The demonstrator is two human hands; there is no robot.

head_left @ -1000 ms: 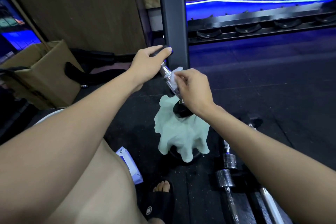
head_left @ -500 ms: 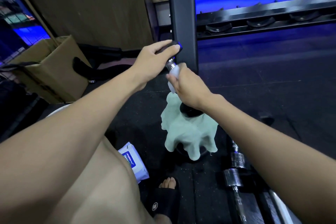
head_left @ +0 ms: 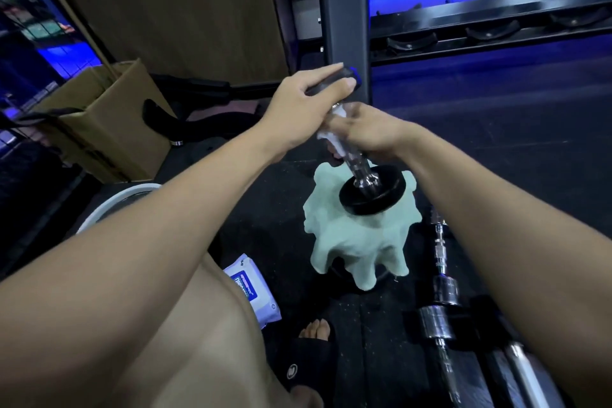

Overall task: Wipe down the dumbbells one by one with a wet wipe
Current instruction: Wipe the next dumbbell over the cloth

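My left hand (head_left: 304,106) grips the top end of the dumbbell (head_left: 359,169). My fingers curl over its dark top plate, and my thumb sits on the near side. The dumbbell stands tilted, with its top leaning away from me and to the left.

My right hand (head_left: 367,132) is just below my left hand, almost touching it. It is wrapped round the shiny bar and holds the white wipe (head_left: 332,139) against it. Bits of the wipe stick out on the left side of my fingers. This hand looks blurry, so I cannot see each finger well.

Below my right hand, the bar goes down into a round black plate (head_left: 372,197). The plate rests on a pale green cloth (head_left: 357,238). The cloth hangs down in folds over something dark that I cannot make out.

To the right of the cloth, under my right arm, more shiny bars (head_left: 442,305) lie on the dark floor (head_left: 496,149). To the left of the cloth, near my leg, lies a pack of wipes (head_left: 253,291). My foot (head_left: 314,331) in a black sandal is just in front of it. Far to the left of my left hand stands a brown box (head_left: 112,116). Right behind my left hand rises a dark post (head_left: 341,10) of the rack.
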